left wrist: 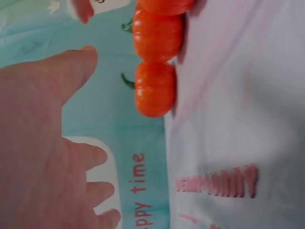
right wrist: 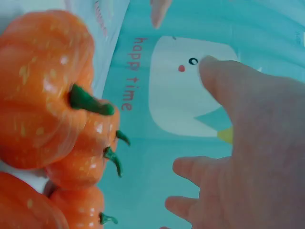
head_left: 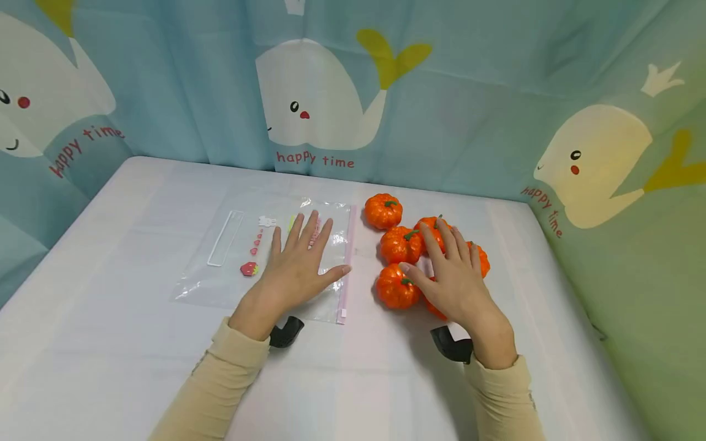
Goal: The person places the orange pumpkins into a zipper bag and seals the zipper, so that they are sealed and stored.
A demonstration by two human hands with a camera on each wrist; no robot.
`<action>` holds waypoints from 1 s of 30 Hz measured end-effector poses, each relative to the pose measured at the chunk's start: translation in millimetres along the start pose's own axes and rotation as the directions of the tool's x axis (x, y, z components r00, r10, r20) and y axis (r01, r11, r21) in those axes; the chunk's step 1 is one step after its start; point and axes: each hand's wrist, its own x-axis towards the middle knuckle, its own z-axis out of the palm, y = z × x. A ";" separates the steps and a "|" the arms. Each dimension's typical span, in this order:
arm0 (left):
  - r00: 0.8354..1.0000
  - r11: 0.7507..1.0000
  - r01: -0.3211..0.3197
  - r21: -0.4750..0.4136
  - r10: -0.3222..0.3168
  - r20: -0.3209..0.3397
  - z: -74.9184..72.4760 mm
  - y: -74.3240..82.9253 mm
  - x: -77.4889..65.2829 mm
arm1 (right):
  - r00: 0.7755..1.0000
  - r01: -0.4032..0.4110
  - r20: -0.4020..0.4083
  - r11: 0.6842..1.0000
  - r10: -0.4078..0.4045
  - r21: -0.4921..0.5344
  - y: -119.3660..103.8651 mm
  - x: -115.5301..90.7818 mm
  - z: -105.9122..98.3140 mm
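My left hand [head_left: 298, 266], fingers spread, hovers over a clear plastic zip bag [head_left: 220, 288] lying flat on the table. The bag carries printed pictures, among them a strawberry [head_left: 249, 269], and a pink zip strip [head_left: 349, 263] along its right side. To the right, my right hand [head_left: 458, 282] hangs with spread fingers above several small orange pumpkins [head_left: 398, 286] with green stems, hiding some of them. In the right wrist view the pumpkins [right wrist: 43, 90] stand beside the hand, apart from it. Neither hand holds anything.
The white table [head_left: 83, 269] is bounded at the back by a blue curtain [head_left: 469, 122] with printed whales, which also hangs at the left and right sides. Black wrist mounts [head_left: 287, 332] sit below both hands.
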 end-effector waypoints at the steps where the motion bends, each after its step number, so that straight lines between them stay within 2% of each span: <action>1: 1.000 1.000 -0.001 0.005 0.001 0.007 1.8 -0.7 -0.7 | 1.000 0.010 0.004 1.000 -0.010 0.009 -1.1 -0.6 1.1; 7: 0.999 1.000 -0.002 0.009 0.002 0.032 10.4 -2.0 -3.6 | 0.994 0.106 0.012 0.994 -0.106 0.041 -7.3 -0.4 4.4; 12: 0.994 1.000 0.011 0.003 -0.012 0.110 20.2 3.9 -3.4 | 0.988 0.151 0.002 0.988 -0.151 0.043 -12.4 -1.3 6.4; 15: 0.989 0.998 0.028 0.050 -0.035 0.142 26.2 9.2 -2.0 | 0.987 0.163 -0.020 0.985 -0.162 0.053 -15.4 -1.9 8.3; 19: 0.987 0.990 0.049 0.132 -0.068 0.143 32.1 15.2 -2.5 | 0.977 0.208 -0.041 0.978 -0.207 0.023 -20.8 -2.5 11.6; 26: 0.987 0.985 0.032 0.168 -0.058 0.152 34.6 12.4 -8.2 | 0.966 0.253 0.057 0.967 -0.252 -0.020 -29.2 -5.3 22.2; 30: 0.981 0.989 0.004 0.145 -0.033 0.192 29.6 10.1 -7.6 | 0.962 0.266 0.064 0.964 -0.264 -0.022 -29.4 -4.7 23.1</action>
